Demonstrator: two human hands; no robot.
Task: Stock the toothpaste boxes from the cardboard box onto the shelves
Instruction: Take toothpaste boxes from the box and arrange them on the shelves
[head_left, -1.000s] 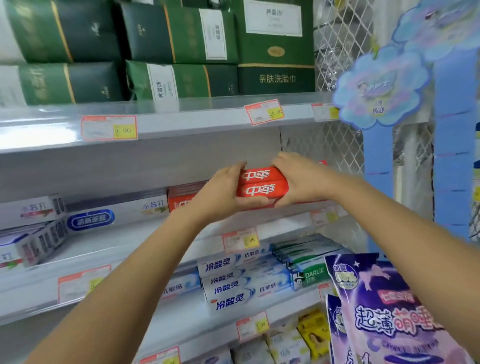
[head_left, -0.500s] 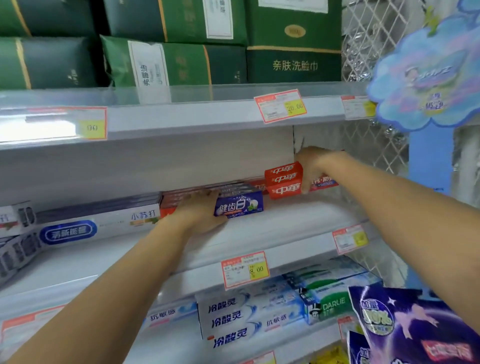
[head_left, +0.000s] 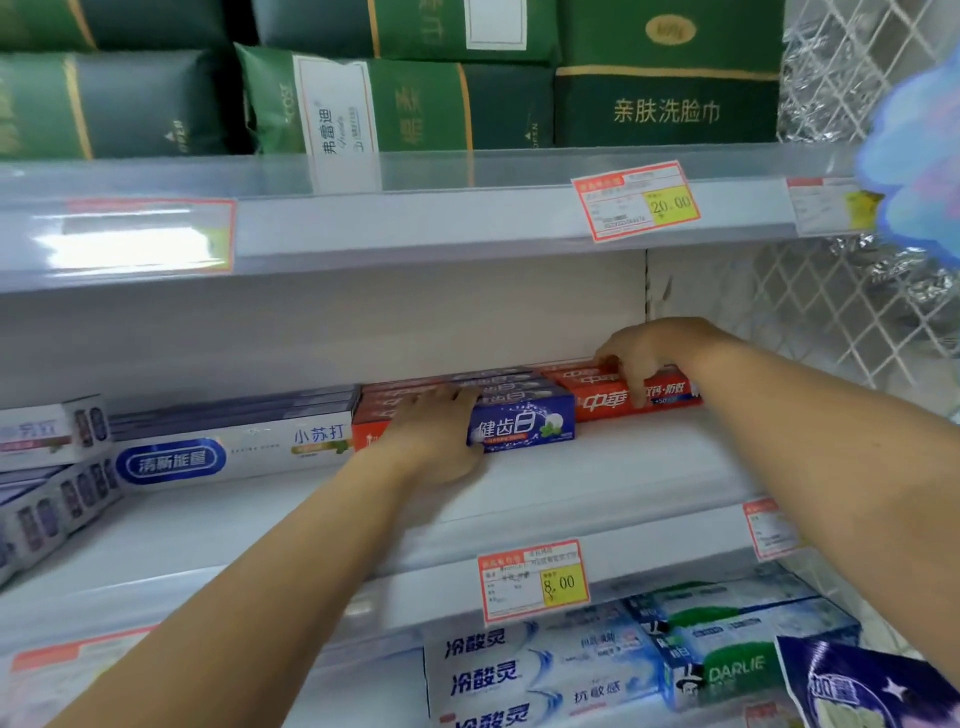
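Left hand (head_left: 441, 439) over white shop shelf (head_left: 613, 467)

White shelving (head_left: 649, 467), wire mesh panel (head_left: 857, 322) at right (foil (head_left: 883, 247) behind).

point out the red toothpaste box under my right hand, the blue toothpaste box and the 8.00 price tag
red toothpaste box (head_left: 602, 402), head view, front face lettering
blue toothpaste box (head_left: 524, 426), head view, middle of front face
8.00 price tag (head_left: 532, 579), head view, its centre

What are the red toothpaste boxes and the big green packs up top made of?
The red toothpaste boxes look like glossy printed cardboard: straight edges, sharp corners. The green packs are probably soft plastic film: they bulge and crease, with a slight sheen.
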